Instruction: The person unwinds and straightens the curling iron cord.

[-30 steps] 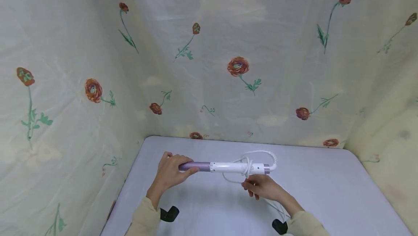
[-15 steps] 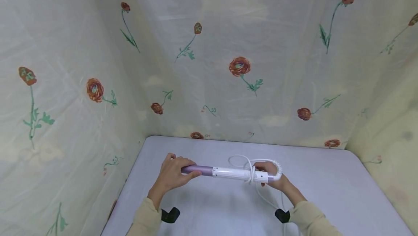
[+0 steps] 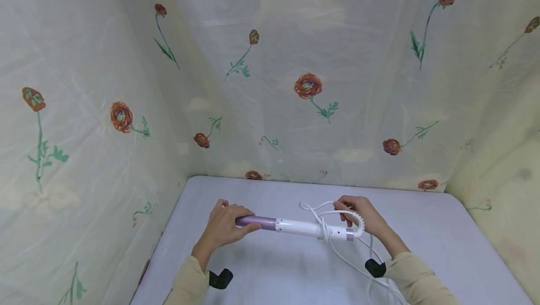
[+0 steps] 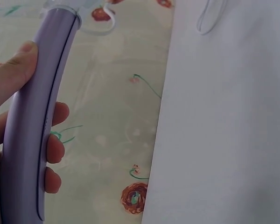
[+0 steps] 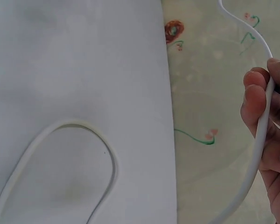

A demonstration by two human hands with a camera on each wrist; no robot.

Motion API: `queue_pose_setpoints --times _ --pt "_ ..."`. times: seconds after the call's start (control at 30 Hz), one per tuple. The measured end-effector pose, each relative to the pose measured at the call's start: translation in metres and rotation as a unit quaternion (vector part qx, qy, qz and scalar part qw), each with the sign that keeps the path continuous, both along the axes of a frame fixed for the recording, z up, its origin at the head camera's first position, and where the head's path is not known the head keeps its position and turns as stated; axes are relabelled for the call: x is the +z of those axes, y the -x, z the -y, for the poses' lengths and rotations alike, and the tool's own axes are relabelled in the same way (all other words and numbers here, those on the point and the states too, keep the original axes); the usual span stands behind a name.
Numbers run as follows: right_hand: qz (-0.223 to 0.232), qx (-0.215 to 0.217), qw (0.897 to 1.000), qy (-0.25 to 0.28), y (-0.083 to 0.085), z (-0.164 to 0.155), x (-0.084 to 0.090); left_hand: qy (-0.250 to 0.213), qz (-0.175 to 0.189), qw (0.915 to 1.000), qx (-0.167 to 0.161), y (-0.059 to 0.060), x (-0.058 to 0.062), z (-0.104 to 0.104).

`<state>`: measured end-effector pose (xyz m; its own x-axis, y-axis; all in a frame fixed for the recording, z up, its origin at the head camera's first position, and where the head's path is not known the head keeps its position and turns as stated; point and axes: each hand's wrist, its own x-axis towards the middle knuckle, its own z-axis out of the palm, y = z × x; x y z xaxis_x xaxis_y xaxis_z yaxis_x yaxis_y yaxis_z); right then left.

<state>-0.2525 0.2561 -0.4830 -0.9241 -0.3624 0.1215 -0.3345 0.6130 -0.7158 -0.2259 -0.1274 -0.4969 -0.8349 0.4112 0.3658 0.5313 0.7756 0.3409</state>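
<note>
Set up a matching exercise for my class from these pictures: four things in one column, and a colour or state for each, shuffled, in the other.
Column A
1. left hand
2. right hand
3. barrel
4. table

Column B
a. purple
b. pinches the white cord
c. pale grey, bears slack cord
d. grips the purple end of the styling wand

Pairs: 1-d, 2-b, 3-a, 4-c

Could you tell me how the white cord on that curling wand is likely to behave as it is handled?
The white cord is probably floppy: it curves in loose loops over the table. It looks thin and light, pinched easily by the right hand. The wand, gripped by the left hand, seems rigid.
</note>
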Motion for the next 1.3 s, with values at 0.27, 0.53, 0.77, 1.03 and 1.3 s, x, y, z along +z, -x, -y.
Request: queue_pose_setpoints --times 0.27,0.53,0.77,1.03,1.3 --pt "-0.045 -0.020 0.999 -0.004 0.000 -0.008 0.017 0.005 0.008 0.9999 0.011 0.001 -0.005 -0.003" --pt "-0.057 -0.041 0.997 -0.008 -0.006 -0.009 0.038 0.012 0.007 0.9996 0.025 0.001 -0.007 -0.005" --pt "-0.099 -0.037 0.994 -0.027 -0.017 -0.005 0.054 0.011 0.007 0.9995 0.028 0.001 -0.008 -0.007" --pt "-0.131 -0.027 0.991 -0.004 -0.035 -0.003 0.064 0.013 -0.014 0.9986 0.048 0.003 -0.009 -0.010" --pt "-0.126 0.039 0.990 0.041 -0.055 0.014 0.061 0.005 -0.036 0.9970 0.068 0.004 -0.011 -0.014"
